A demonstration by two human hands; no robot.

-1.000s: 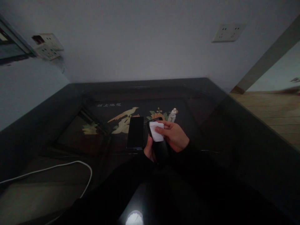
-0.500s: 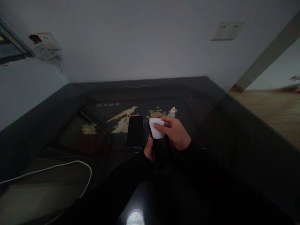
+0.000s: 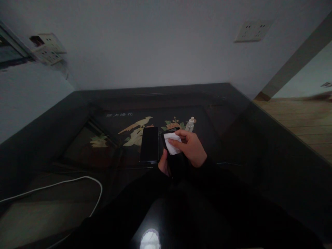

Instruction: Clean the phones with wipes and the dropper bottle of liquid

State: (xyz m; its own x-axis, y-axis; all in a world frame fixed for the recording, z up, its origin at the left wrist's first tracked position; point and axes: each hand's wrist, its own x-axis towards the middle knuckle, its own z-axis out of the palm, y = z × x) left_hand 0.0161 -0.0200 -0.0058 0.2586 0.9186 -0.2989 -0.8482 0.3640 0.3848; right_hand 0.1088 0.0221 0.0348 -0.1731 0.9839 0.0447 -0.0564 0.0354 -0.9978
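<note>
My left hand [image 3: 163, 163] is closed round the lower left side of a black phone case [image 3: 176, 166], whose raised rim shows at the top. A folded white tissue [image 3: 172, 144] lies against the upper part of the case. Pinching the tissue from the right is my right hand [image 3: 193, 147], thumb on top. Just left of the case a black phone [image 3: 149, 144] lies flat on the table. Behind my right hand stands a small clear bottle with a white cap [image 3: 190, 123]. Most of the left fingers are hidden under the case.
The glossy dark table [image 3: 155, 90] bears a bird-and-flower picture and reaches a white wall [image 3: 155, 41]. A white cable [image 3: 85, 177] curves across its left side. Wall sockets [image 3: 252, 31] are at the right, with more sockets [image 3: 49, 48] at the left. Wooden floor lies beyond the right edge.
The tissue and my right hand have shifted slightly left and down over the case, baring more of its top rim. My left hand keeps its hold.
</note>
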